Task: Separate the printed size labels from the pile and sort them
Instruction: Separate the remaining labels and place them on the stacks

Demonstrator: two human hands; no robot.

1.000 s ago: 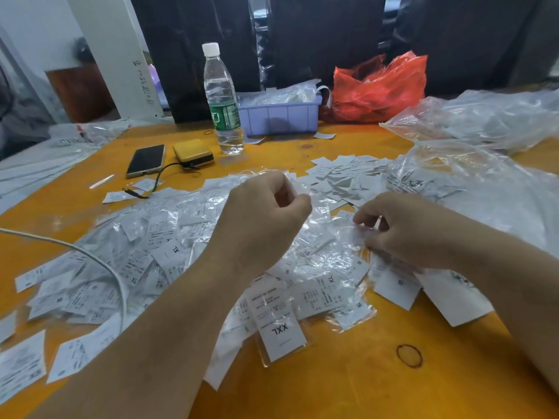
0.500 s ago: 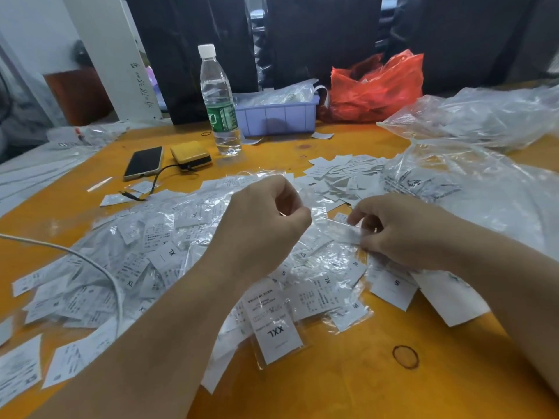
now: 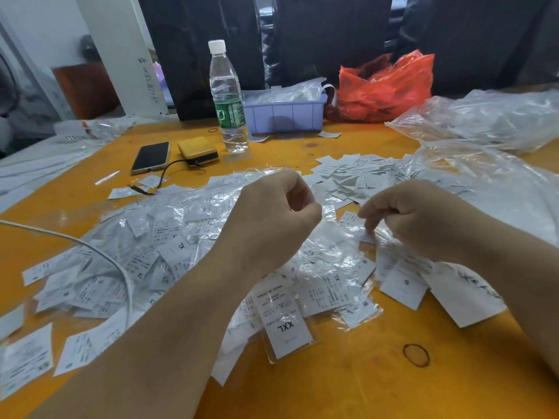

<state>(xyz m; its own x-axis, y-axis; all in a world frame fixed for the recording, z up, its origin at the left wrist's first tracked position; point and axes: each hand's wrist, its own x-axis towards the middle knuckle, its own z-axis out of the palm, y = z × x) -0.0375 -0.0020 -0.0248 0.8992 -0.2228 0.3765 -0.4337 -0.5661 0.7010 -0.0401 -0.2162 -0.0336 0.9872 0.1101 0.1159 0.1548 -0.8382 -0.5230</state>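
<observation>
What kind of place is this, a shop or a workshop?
Most likely a garment packing or labelling workroom. A big pile of size labels in clear sleeves covers the orange table, clear plastic bags hold more, and a purple bin sits behind.

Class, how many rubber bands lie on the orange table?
2: one rubber band near the front right, another rubber band left of the water bottle. The label pile may hide more.

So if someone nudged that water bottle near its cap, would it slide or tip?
The water bottle would probably tip: it stands tall and narrow, and looks only partly filled near its base. It also seems light, thin clear plastic. Once down it would likely roll toward the phone or the tray.
</observation>
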